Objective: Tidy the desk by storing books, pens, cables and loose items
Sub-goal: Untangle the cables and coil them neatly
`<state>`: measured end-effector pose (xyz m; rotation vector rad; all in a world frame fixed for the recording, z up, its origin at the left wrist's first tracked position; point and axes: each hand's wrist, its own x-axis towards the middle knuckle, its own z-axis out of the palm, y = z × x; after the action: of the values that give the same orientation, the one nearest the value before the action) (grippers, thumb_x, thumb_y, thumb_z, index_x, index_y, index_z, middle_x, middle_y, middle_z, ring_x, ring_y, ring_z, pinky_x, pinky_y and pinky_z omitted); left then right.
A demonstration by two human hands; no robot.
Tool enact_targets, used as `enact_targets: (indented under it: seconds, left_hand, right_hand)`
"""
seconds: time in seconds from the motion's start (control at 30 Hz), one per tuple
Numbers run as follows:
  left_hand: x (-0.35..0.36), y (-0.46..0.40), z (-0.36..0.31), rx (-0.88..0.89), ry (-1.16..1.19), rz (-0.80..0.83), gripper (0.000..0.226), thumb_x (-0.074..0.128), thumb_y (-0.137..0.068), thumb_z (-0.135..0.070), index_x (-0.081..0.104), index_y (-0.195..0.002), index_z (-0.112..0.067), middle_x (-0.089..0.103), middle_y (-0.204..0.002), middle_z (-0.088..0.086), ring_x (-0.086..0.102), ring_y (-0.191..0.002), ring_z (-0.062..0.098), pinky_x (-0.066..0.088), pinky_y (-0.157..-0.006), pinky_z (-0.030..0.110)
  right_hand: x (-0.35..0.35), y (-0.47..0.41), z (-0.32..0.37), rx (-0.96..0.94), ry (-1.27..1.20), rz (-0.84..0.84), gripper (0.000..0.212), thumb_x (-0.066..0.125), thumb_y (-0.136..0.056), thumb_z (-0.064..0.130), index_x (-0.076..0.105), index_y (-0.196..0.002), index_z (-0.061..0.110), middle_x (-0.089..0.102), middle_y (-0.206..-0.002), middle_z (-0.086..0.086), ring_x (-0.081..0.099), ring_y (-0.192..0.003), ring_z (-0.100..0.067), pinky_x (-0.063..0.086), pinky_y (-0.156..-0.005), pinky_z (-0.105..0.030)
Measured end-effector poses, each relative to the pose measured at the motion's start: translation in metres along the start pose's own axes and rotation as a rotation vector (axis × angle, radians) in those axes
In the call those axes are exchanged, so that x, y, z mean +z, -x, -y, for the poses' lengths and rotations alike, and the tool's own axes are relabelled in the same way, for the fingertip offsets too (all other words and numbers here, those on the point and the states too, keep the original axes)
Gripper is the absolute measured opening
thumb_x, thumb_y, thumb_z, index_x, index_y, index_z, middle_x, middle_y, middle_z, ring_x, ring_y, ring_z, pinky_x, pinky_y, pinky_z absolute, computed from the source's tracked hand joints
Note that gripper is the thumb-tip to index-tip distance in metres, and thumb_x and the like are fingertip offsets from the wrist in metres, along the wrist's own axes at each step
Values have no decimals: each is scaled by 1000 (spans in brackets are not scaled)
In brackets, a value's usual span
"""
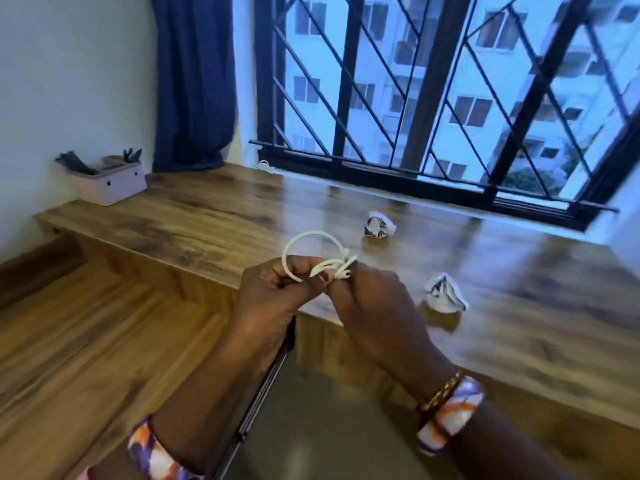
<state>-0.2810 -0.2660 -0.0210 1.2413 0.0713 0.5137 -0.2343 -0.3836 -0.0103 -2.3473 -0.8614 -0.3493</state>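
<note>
I have both hands together over the desk's near edge: my left hand (273, 292) and right hand (367, 306) each pinch the white cable (323, 263), fingers curled round its bunched turns, one loop standing free above at 12 o'clock. I hold it off the desk (214, 216), I judge, so the coil can be wound tight before storing. Two paper wads remain loose, one (379, 226) at 1 o'clock, one (445, 293) at 3. The organizer (110, 183), the likely home, sits far at 10 o'clock by the curtain (194, 81).
</note>
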Motion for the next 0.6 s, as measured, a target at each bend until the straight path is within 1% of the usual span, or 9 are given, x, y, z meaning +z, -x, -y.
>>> enact_targets:
  seconds: [0.07,0.13,0.2,0.27,0.33,0.4,0.47,0.53,0.6]
  left_hand:
    - [-5,16,-7,8,1,-12,20,72,-54,-18,75,-72,-11,73,-77,12,68,-74,19,57,-74,28]
    - [-12,27,-19,0,51,-57,13,69,-59,-13,74,-71,-10,72,-74,11,68,-71,18,57,-74,29]
    - [-28,32,-35,-12,99,-165,14,64,-68,-6,73,-62,-15,72,-68,3,69,-68,12,57,-74,28]
    - [-48,35,-51,-35,137,-238,16,59,-73,-2,72,-75,-11,73,-69,1,70,-68,11,59,-71,26]
    - [-60,38,-68,-30,129,-269,14,59,-75,-1,66,-87,-1,73,-69,1,70,-66,11,58,-60,22]
    - [-71,40,-82,28,86,-323,13,60,-75,1,65,-87,-2,73,-68,1,70,-65,11,58,-59,22]
    - [-78,42,-93,153,-65,-373,15,62,-77,2,68,-85,-9,73,-68,-2,69,-67,9,58,-63,21]
    - [-84,44,-101,317,-385,-442,20,65,-79,1,70,-89,-16,72,-73,-10,67,-67,3,54,-61,14]
    - [-90,45,-108,445,-703,-501,25,66,-80,-1,69,-101,-12,69,-82,-6,63,-69,0,49,-62,11]
  right_hand:
    - [2,12,15,-69,30,-36,49,17,-80,47,52,-79,12,59,-71,-11,57,-66,-33,38,-55,-35]
    - [-6,15,28,-52,-46,-39,50,18,-83,43,58,-78,12,62,-72,-10,59,-69,-31,41,-59,-34]
    - [-18,15,39,95,-385,-39,45,30,-90,28,66,-78,5,69,-75,-12,65,-69,-23,50,-65,-33]
    - [-29,18,56,290,-798,76,38,34,-94,7,64,-72,-1,68,-68,-15,66,-64,-19,55,-63,-26]
    - [-36,18,65,324,-930,151,37,33,-94,2,61,-70,0,66,-63,-15,66,-63,-19,53,-60,-24]
    - [-39,15,75,333,-978,133,35,34,-94,1,60,-70,2,64,-60,-15,66,-60,-19,51,-58,-25]
    - [-37,7,82,371,-1001,72,34,34,-93,1,60,-72,3,58,-52,-12,63,-48,-19,53,-53,-25]
    - [-33,-6,89,416,-969,18,33,34,-92,1,60,-72,4,48,-50,-10,53,-39,-16,56,-52,-30]
    - [-27,-19,100,390,-886,-22,32,37,-93,5,62,-72,8,42,-54,-8,46,-37,-12,56,-52,-32]
